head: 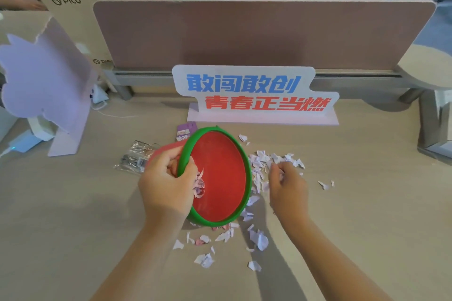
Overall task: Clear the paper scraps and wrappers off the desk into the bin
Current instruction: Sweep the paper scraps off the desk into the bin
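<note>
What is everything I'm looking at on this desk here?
Round plastic bin: one, red with green rim, tilted at desk centre.
Torn paper scraps: many, white-lilac, scattered right of and below the bin; a few inside it.
Clear crinkled wrapper: one, left of bin.
Purple packet: one, behind bin.
Slogan sign: one, white with blue and red lettering, at the back.
Lilac cutout stand: one, left.
Cardboard boxes: several, back left.
Left hand: grips bin rim.
Right hand: on the scraps.
</note>
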